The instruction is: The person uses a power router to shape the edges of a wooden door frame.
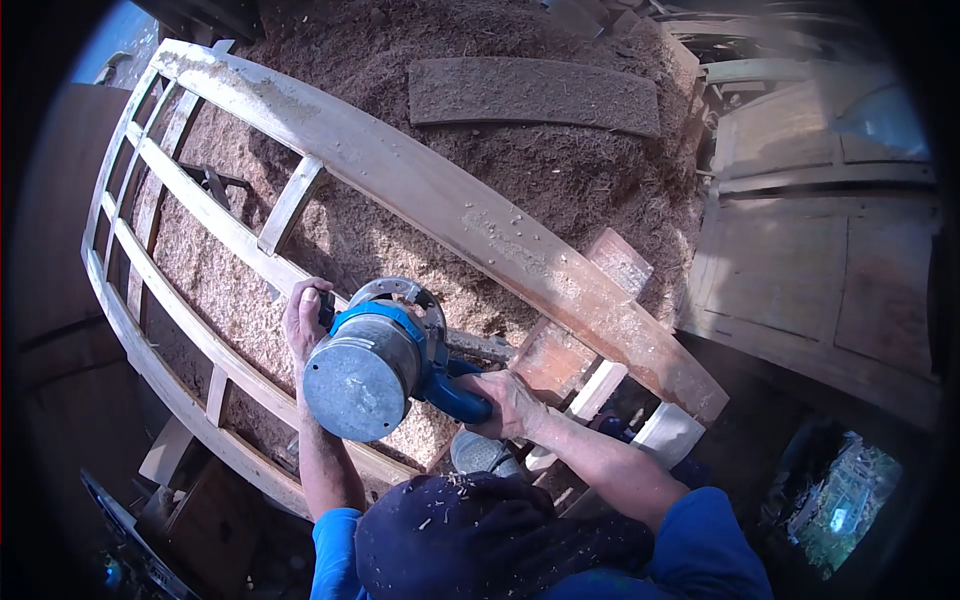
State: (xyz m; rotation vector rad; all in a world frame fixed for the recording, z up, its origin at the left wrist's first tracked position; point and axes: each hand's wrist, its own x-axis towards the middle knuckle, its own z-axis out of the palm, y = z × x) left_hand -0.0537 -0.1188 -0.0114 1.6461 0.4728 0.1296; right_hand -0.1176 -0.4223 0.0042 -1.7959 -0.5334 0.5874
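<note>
A wood router with a grey round motor housing and blue handles sits tilted over the middle rail of a wooden door-like frame. Its round base shows at the far side. My left hand is closed around the dark knob on the router's left side. On the right, my right hand wraps the blue handle. The cutting bit is hidden beneath the body. Long curved rails and short crosspieces make up the frame, and shavings are scattered along its wide far stile.
Shavings and sawdust heap up under and behind the frame. A loose board lies on the heap. Panelled wooden doors lean at the right. A reddish plank crosses under the stile, near pale timber ends.
</note>
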